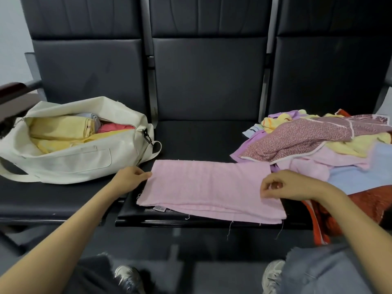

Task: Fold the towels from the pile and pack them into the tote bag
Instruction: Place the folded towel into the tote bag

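A pink towel point(203, 187) lies folded flat on the middle seat of a black bench. My left hand point(129, 179) pinches its left edge near the far corner. My right hand point(282, 184) pinches the towel's top layer near its right end, fingers curled. A cream tote bag point(70, 164) stands open on the left seat, with folded yellow, red and pale blue towels inside. The pile of unfolded towels point(314, 141) sits on the right seat: a maroon patterned one on top, with yellow, pink, purple, blue and orange ones under it.
The bench point(207, 85) has three black padded seats with backrests. An orange cloth point(347, 213) hangs over the front edge at the right. Loose threads dangle from the pink towel's front edge. My knees and shoes show below.
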Motion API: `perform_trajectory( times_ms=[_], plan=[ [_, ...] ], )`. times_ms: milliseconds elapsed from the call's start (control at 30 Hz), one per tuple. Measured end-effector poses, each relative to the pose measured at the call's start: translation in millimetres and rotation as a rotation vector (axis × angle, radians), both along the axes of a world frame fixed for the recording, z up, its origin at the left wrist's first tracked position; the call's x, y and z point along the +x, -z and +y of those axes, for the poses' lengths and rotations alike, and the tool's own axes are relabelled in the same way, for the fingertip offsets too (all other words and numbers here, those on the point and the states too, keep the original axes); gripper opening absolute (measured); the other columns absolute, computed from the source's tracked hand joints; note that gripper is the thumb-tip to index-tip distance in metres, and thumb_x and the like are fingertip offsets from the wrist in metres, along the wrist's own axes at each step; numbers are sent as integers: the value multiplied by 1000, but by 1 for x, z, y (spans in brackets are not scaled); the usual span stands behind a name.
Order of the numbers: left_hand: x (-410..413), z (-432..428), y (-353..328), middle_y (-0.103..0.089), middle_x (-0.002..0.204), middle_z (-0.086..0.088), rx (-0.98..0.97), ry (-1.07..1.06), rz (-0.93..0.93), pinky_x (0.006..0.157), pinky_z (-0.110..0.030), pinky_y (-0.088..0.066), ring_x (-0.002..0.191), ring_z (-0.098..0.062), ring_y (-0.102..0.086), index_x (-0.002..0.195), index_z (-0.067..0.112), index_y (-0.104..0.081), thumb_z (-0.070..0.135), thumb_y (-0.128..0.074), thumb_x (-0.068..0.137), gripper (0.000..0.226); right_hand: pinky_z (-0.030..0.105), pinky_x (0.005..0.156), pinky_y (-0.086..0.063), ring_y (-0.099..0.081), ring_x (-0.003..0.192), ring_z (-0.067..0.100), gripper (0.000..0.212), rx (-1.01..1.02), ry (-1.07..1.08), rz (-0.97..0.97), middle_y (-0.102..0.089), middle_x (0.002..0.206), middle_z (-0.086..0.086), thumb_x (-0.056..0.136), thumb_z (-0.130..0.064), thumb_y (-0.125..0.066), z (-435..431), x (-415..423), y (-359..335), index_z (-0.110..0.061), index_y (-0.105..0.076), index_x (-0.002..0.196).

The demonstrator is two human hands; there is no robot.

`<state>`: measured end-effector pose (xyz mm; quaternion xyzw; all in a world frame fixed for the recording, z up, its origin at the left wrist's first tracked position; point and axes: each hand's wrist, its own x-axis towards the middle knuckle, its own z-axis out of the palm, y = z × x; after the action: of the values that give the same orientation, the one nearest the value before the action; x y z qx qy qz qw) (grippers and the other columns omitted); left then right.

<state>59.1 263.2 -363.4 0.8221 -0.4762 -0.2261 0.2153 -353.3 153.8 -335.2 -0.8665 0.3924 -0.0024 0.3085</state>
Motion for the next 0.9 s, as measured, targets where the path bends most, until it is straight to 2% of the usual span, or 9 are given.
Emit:
perform_trajectory(
  times_ms=[100,200,300,400,533,633,700,800,900],
  plan=[
    [-8,-17,8,-34,58,-3,62,-48,77,56,-30,-22,58,-20,-34,54,14,-38,41,-72,82,52,16,78,-40,-54,82,-3,12,-196,65,-48,-65,95,-15,93,-28,-60,-1,27,4,-28,-71,98],
    [-17,-29,10,-39,59,-1,72,-88,180,52,-27,-25,56,-18,-39,53,14,-38,34,-79,76,51,25,111,-23,-33,135,12,42,-201,-13,77,-41,146,-6,99,-37,-47,-2,53,18,-27,-46,140],
    [-18,-34,9,-64,83,-5,78,-55,267,64,-28,-46,77,-20,-60,77,5,-65,24,-76,79,22,42,119,2,8,148,15,63,-164,-64,232,5,161,-7,99,-51,-35,0,77,35,-38,-5,153],
    [-12,-33,2,-67,100,-9,-30,-70,316,81,-35,-51,92,-25,-63,99,7,-67,16,-67,84,17,59,113,15,25,144,15,65,-172,-106,308,23,157,-12,95,-65,-24,5,101,52,-48,10,148],
    [-1,-20,-18,-61,97,-4,-209,-107,355,73,-31,-44,89,-19,-56,106,11,-57,17,-60,87,20,64,110,15,29,143,15,75,-227,-153,300,23,157,-15,83,-79,-15,3,133,62,-49,10,147],
    [6,-10,-32,-62,100,-12,-334,-98,498,78,-40,-50,87,-24,-61,108,5,-52,24,-64,86,32,65,110,14,27,144,15,95,-265,-160,286,21,158,-15,64,-89,-3,-3,155,64,-48,8,148],
    [0,-11,-40,-64,97,-11,-407,-89,591,66,-31,-55,79,-19,-65,109,8,-53,22,-61,91,24,63,111,14,25,144,15,98,-281,-160,261,19,158,-15,60,-91,-2,-7,166,67,-48,7,148],
    [-21,-21,-54,-69,95,-2,-474,-35,700,60,-20,-54,80,-12,-67,112,14,-57,15,-57,95,17,60,112,15,22,145,13,88,-265,-174,234,15,160,-13,72,-88,-13,-6,176,65,-48,3,149],
    [-43,-37,-57,-71,84,-2,-448,96,783,62,-23,-54,74,-12,-69,108,9,-61,7,-53,96,15,49,118,5,8,148,17,62,-208,-180,95,-5,161,-7,92,-58,-39,-8,178,58,-38,-25,149]
  ],
)
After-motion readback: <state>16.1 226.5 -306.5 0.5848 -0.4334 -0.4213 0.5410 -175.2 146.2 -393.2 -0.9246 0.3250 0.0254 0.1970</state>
